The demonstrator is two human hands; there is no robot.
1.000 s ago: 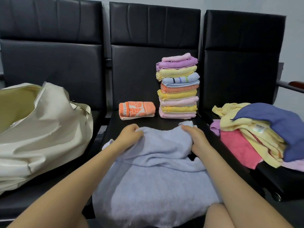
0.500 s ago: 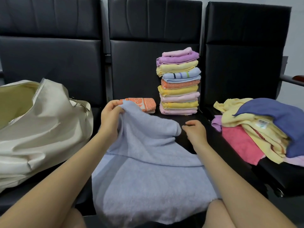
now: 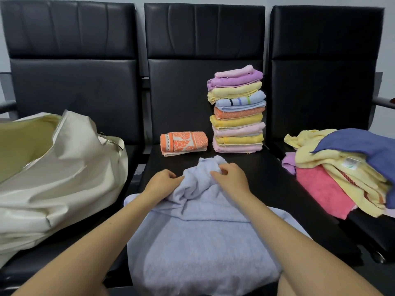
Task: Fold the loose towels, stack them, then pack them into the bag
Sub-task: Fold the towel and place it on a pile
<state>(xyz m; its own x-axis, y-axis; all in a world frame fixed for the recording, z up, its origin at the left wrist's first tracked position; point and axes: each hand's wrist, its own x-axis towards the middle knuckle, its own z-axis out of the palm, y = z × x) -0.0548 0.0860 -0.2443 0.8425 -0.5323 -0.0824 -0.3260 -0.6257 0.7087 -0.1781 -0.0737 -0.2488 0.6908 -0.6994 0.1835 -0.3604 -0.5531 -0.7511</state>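
Now both hands (image 3: 198,180) closer together.

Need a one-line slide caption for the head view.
Both hands bunch a pale blue towel before the folded stack.

cream bag (image 3: 53,167): cut off at left edge. loose towel pile (image 3: 346,167): cut off at right edge. blue towel (image 3: 198,248): near edge hidden below frame. care label (image 3: 350,162): print unreadable.

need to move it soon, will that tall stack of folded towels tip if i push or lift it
Probably tippy: the stack of folded towels is tall and narrow, with uneven layers overhanging. Pushed near the top, soft layers would likely slide apart. Lifting from the bottom towel with both hands seems safer.
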